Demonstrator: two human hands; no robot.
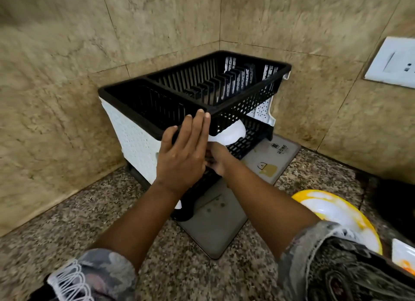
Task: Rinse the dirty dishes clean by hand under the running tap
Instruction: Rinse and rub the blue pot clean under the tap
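A two-tier dish rack [247, 109] with black baskets and white perforated sides stands in the counter's corner. My left hand [184, 152] is flat, fingers together, with its fingertips resting on the upper basket's front rim. Under that basket my right hand [216, 159] holds a white plate [229, 133] that sits partly inside the lower tier; the left hand hides most of the right hand's fingers. A yellow-rimmed white plate [332, 213] smeared with orange residue lies at the right, partly behind my right sleeve.
The rack stands on a grey drying mat [215, 229] on a speckled granite counter [67, 229]. Beige tiled walls meet behind the rack. A white switch plate [393, 61] is on the right wall. Another stained white dish [404, 259] shows at the right edge.
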